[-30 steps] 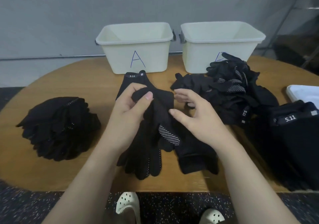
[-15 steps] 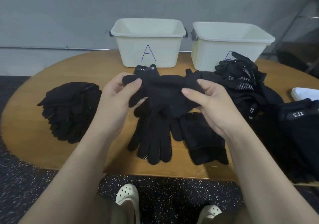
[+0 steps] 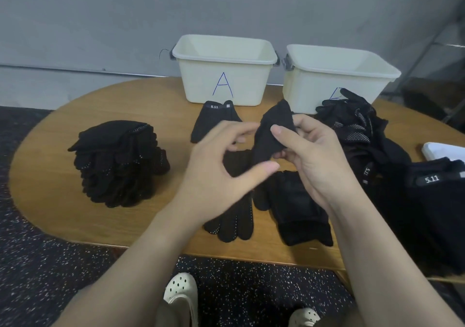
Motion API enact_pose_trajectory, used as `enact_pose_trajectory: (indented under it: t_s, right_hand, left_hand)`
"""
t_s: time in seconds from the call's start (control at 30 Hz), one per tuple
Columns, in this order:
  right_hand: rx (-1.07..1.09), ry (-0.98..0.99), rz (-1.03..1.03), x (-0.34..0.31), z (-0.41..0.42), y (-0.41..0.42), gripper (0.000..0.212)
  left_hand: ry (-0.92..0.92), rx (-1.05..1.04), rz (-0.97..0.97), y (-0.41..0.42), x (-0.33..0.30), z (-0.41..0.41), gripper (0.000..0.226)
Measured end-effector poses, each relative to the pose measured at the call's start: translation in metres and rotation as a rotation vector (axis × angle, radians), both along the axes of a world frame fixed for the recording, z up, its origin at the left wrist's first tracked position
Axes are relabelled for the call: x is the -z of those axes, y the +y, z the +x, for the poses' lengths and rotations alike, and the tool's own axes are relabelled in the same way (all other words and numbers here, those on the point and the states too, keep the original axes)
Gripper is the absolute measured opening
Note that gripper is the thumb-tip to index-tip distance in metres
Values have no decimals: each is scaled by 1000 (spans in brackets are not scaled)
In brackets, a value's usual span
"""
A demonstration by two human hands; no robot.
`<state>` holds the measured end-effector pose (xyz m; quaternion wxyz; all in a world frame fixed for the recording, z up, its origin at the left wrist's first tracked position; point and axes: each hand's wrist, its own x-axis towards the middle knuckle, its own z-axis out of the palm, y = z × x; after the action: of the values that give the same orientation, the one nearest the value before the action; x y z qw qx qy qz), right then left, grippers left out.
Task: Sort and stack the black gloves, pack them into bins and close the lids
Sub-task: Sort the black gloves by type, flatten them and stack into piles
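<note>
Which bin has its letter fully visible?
The left bin, marked A. The right bin has its letter partly hidden behind the glove pile.

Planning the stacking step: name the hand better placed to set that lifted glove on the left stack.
Left. The left hand is open and nearer the stack; the right hand grips the glove.
</note>
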<state>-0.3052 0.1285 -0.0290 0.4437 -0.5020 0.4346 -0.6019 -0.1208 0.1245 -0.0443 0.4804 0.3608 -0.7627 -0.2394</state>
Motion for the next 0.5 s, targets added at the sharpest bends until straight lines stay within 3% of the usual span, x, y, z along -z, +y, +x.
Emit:
enact_pose_trajectory:
  t_s: [0.07, 0.27, 0.4, 0.5]
  right_hand:
    - [-25, 12, -1, 1, 1, 3, 8]
    - [-41, 52, 2, 4, -5, 7, 14]
    - [104, 187, -70, 8, -12, 12, 16]
    - [82, 240, -15, 14, -22, 14, 39]
  left_hand:
    - [-13, 13, 22, 1, 5, -10, 56]
    - [133, -35, 86, -6, 11, -15, 30]
    - [260, -42, 173, -6, -1, -14, 19]
    - [342, 65, 306, -4, -14, -13, 20]
